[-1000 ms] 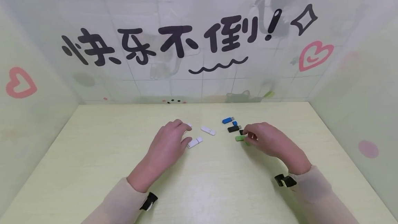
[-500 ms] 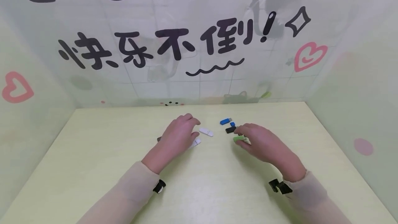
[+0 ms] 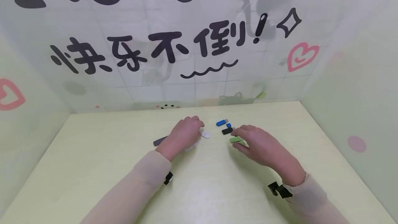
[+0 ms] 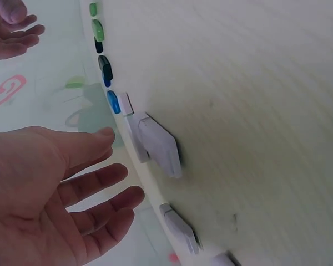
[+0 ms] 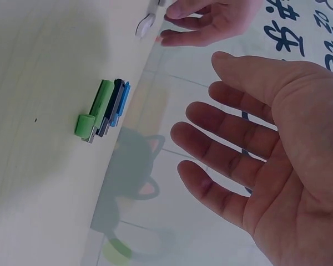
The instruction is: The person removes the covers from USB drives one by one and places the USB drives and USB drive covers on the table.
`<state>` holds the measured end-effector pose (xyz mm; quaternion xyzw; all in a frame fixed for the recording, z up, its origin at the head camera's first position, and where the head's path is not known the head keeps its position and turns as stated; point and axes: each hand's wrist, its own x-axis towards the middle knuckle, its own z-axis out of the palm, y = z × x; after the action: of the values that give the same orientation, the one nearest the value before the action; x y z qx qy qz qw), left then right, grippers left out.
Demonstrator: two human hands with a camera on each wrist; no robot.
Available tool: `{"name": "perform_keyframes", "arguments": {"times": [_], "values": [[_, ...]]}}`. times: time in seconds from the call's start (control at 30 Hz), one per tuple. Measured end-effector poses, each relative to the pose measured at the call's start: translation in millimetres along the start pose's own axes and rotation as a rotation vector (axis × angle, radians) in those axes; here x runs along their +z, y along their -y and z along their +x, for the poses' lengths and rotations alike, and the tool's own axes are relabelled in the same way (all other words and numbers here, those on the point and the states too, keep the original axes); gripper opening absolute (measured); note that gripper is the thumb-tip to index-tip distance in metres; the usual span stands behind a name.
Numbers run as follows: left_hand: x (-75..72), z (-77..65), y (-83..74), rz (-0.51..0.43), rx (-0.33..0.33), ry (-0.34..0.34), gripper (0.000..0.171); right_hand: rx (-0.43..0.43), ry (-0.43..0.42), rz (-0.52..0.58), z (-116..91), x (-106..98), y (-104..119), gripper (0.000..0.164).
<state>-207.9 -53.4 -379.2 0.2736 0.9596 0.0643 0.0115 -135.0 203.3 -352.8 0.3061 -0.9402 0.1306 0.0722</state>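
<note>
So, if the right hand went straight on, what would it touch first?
Most likely the green stick, seen by the fingertips of the right hand in the head view; the hand's height is unclear, so it might pass over.

Head view: wall [image 3: 174, 94] across top, behind table [image 3: 199, 191]; on table mid-frame, sticks [image 3: 206, 135] either side of left hand [image 3: 182, 135], stick row [image 3: 227, 131] further right, right hand [image 3: 264, 147] right of that.
</note>
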Motion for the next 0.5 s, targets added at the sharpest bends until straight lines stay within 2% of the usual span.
{"name": "perform_keyframes", "arguments": {"times": [0.2,0.33,0.5], "values": [[5.2,5.4,-3.4,0.089,0.021,0.055,0.019,0.001,0.004,-0.009,-1.1,-1.2,1.0,0.026],[5.1,6.3,-7.2,0.097,0.008,0.08,0.015,0.0,0.005,-0.009,-1.9,-1.8,1.3,0.025],[4.9,7.0,-9.6,0.089,0.0,0.077,0.013,0.006,0.01,-0.002,-3.0,-1.8,0.3,0.024]]}}
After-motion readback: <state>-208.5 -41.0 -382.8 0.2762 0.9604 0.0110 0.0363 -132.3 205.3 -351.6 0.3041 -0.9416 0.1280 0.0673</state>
